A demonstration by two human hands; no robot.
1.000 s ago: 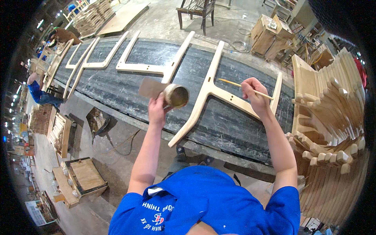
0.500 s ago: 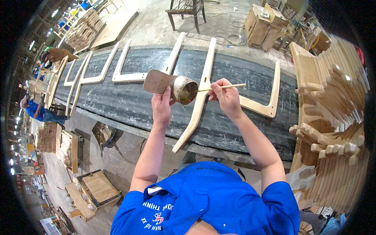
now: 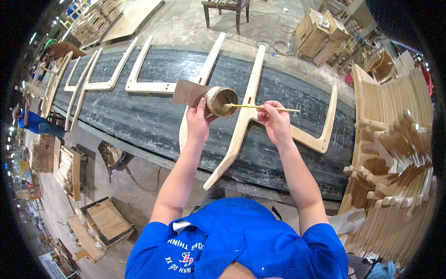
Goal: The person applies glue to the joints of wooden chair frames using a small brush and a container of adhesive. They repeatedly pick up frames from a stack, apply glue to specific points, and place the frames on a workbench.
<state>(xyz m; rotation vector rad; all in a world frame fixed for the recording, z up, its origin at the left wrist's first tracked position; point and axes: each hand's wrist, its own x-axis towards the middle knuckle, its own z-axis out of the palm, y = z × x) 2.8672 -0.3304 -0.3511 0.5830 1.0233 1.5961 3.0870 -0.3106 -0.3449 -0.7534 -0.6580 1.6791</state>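
My left hand (image 3: 199, 122) grips a round, paste-smeared pot (image 3: 215, 99) from below and behind; its mouth tilts toward me and shows brownish residue inside. A flat brown board (image 3: 189, 92) sticks out leftward beside the pot, and how the two join is hidden. Between the fingers of my right hand (image 3: 275, 122) is a thin wooden stick (image 3: 269, 108), held level, its pale coated tip at the pot's mouth. Both hands are above a pale wooden chair frame (image 3: 243, 122), which has a slot near its joint and lies on the dark worktable (image 3: 288, 88).
More wooden frames (image 3: 151, 87) lie along the table to the left. Stacked curved wooden parts (image 3: 395, 186) stand close on the right. Beyond the table are a dark chair (image 3: 226, 6) and a wooden box (image 3: 320, 35). A co-worker in blue (image 3: 35, 122) is at the far left.
The stick's tip has come up out of the pot's depth to its mouth and shows pale coating. The pot's opening has turned more toward me, and the whole view has shifted slightly.
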